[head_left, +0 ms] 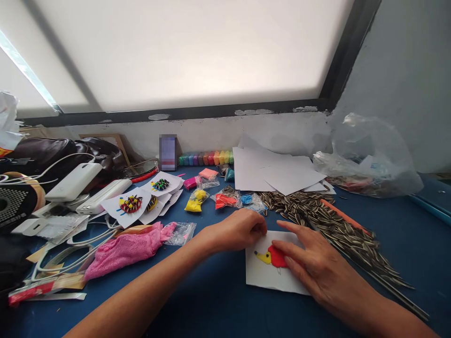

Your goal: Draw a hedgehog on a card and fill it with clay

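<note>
A white paper card [262, 278] lies on the blue table in front of me. On it is a hedgehog shape with a red clay body [277, 257] and a yellow clay snout [263, 257] with a dark nose and eye; small legs are drawn below. My right hand [317, 265] rests over the card's right side, fingers spread, fingertips touching the red clay. At the card's top left corner, my left hand [241, 228] has its fingers curled together; what they hold, if anything, is hidden. Striped sunflower seeds [338, 230] are piled just beyond my right hand.
Clay packets, one yellow [196, 201] and one red [225, 200], lie ahead. White sheets [275, 169] stand behind the seeds, beside a plastic bag [366, 157]. Leftward are finished hedgehog cards [130, 206], a pink cloth [123, 251], cables and a white power bank [73, 182].
</note>
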A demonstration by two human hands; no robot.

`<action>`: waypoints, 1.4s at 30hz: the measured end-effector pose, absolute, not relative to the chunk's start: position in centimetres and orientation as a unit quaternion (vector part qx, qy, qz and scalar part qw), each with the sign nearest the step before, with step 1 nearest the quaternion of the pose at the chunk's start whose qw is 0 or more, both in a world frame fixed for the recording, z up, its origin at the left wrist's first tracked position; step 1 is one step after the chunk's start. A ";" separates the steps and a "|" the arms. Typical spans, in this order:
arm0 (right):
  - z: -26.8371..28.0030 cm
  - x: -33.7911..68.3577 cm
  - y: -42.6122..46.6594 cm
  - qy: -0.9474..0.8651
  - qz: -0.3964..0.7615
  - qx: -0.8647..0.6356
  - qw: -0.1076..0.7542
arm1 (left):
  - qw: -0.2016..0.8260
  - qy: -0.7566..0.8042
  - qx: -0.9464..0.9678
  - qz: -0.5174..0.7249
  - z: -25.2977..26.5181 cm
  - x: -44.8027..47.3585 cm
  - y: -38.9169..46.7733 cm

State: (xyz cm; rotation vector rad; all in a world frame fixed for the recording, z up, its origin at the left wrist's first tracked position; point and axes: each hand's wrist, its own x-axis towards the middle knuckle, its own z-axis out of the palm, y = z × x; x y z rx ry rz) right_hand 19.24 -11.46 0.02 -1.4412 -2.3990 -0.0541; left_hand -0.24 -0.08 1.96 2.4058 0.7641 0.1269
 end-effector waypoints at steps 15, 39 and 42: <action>0.2 19.3 -11.8 -0.840 -0.040 -0.512 0.177 | 0.322 0.292 0.900 0.041 2.1 -0.1 -0.1; -1.7 19.2 -12.9 -0.821 -0.050 -0.538 0.184 | 0.437 0.169 0.883 -0.012 2.4 -1.8 1.6; -1.5 19.2 -12.9 -0.824 -0.044 -0.534 0.185 | 0.453 0.170 0.875 -0.010 2.3 -1.7 1.6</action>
